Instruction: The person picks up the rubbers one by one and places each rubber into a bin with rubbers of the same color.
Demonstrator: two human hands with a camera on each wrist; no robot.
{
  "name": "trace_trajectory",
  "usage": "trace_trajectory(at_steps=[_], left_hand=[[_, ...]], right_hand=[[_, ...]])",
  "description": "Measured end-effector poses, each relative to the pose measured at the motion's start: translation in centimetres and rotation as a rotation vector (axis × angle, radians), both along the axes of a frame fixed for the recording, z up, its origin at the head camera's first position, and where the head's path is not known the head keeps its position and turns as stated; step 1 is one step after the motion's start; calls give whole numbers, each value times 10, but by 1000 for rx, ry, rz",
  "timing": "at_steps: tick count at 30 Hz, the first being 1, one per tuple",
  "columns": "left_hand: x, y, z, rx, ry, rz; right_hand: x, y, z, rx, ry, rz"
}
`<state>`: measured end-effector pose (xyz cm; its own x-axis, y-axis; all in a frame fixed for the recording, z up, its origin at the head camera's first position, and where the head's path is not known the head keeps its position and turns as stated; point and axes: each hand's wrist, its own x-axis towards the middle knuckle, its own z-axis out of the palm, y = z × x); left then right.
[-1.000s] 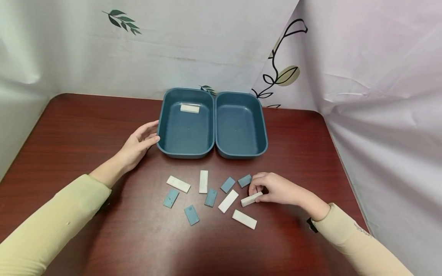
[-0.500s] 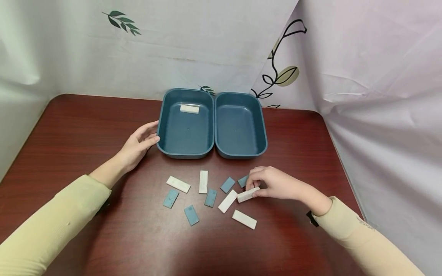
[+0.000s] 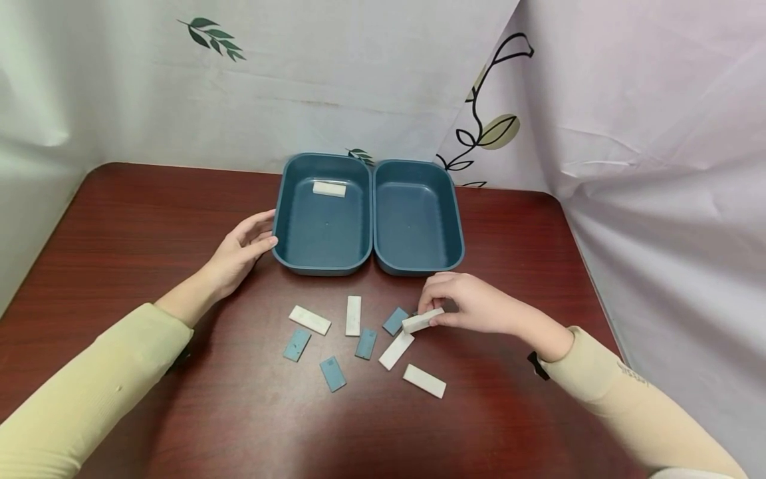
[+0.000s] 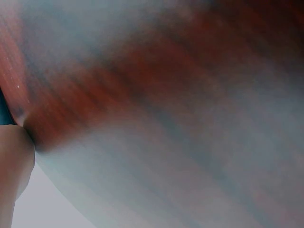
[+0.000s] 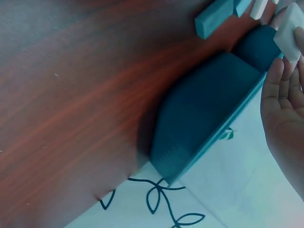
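Note:
My right hand (image 3: 473,303) pinches a white rectangular block (image 3: 418,322) between thumb and fingers, above the loose pieces. In the right wrist view, the same white block (image 5: 289,35) shows at the upper right edge. Beneath it lie another white block (image 3: 396,351) and a blue block (image 3: 395,320), both partly covered. At the left, my left hand (image 3: 233,256) touches the outer side of the left blue tray (image 3: 323,271) with fingers fairly straight. Inside that tray, near its back wall, lies a white block (image 3: 329,189). The left wrist view is mostly blurred.
The right blue tray (image 3: 419,271) stands against the left one, with nothing visible inside. Several blocks are spread in front, among them a white block (image 3: 424,380) and a blue block (image 3: 332,374). A patterned white cloth (image 3: 359,80) hangs behind the dark red table (image 3: 239,412).
My right hand has lifted the white block and moved it left and toward the trays. A blue block behind it is now almost hidden by the fingers. My left hand stays put.

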<state>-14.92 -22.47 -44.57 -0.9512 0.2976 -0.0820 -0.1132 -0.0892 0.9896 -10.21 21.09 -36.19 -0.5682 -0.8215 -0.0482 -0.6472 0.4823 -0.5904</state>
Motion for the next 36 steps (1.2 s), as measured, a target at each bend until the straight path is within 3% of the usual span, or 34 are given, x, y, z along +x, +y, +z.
trace_trajectory(at_steps=[19, 36], left_hand=[[0, 0, 1, -14, -4, 4], [0, 0, -1, -3, 7, 5]], right_hand=[[-29, -28, 25, -81, 121, -22], [-57, -61, 26, -204, 156, -42]])
